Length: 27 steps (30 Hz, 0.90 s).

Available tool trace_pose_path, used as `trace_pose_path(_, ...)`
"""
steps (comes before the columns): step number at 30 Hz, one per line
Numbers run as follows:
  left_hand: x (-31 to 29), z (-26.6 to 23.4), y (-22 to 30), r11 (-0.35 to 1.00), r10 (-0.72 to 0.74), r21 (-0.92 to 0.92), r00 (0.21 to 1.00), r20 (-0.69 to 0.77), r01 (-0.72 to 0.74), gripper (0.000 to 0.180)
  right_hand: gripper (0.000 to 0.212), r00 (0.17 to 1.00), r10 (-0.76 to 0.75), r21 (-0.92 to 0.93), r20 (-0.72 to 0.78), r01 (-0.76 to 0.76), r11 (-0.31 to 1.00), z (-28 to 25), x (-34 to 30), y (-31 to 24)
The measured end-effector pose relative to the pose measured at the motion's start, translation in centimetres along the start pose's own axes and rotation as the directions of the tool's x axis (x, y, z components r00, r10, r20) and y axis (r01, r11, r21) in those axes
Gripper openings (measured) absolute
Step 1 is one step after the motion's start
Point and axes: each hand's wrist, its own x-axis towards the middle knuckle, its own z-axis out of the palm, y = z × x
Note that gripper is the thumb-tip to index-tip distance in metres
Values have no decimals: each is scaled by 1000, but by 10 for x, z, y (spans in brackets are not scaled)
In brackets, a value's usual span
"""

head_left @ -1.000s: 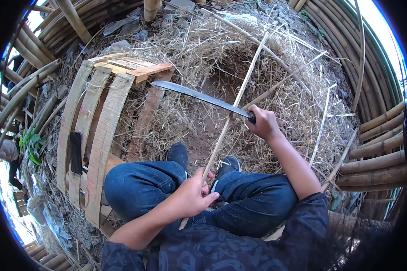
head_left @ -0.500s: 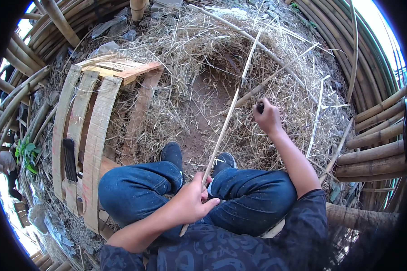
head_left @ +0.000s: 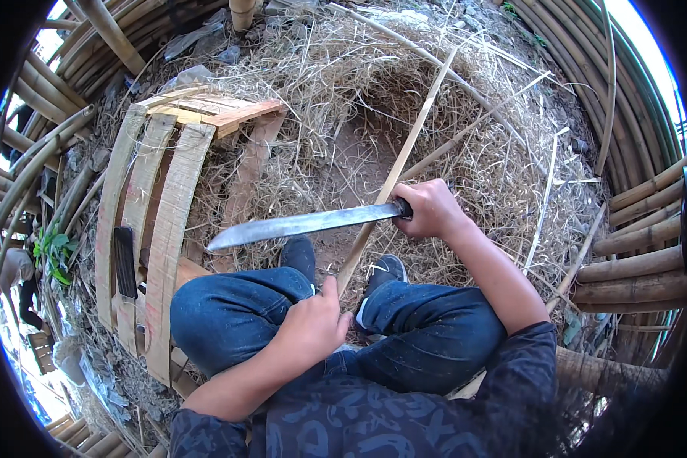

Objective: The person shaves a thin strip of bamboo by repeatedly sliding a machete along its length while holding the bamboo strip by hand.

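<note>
A long pale bamboo strip (head_left: 421, 126) slants up and away from my lap across the pile of shavings. My left hand (head_left: 313, 324) is closed around its near end, between my knees. In my right hand (head_left: 433, 210) I grip the dark handle of a machete (head_left: 305, 227). Its broad blade points left, crossing over the strip above my shoes; whether the edge touches the strip I cannot tell. The strip's lowest end is hidden by my left hand.
On my left stands a slatted wooden crate (head_left: 177, 191) with a black flat object (head_left: 124, 263) on its slats. Curly bamboo shavings (head_left: 278, 179) cover the ground, with a bamboo pole (head_left: 466, 85) across them. Stacked bamboo poles (head_left: 630, 272) line the right. Another person (head_left: 15, 271) shows at far left.
My right hand has turned and come nearer, bringing the machete blade into view across the strip. My left hand has shifted slightly left, and the strip shows its wider face.
</note>
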Motion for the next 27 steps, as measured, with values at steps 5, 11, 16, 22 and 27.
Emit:
trace_pose_path(5,0,-2,2,998,-13,64,997,-78,18,35,19,995,37,8,-88,-37,999,8,-4,-5)
trace_pose_path(11,2,6,-6,998,20,64,995,-94,-14,23,20,994,55,-71,-98,-62,996,25,-9,6)
trace_pose_path(16,3,5,-7,999,21,42,994,-106,-17,24,21,990,58,-84,-128,-69,994,30,-11,17)
trace_pose_path(22,5,3,-5,999,30,38,992,-125,-25,21,24,987,45,-164,-153,-71,984,30,-12,25)
trace_pose_path(27,3,4,-5,999,29,33,993,-117,-25,18,18,975,145,-193,-169,-177,965,30,-12,36)
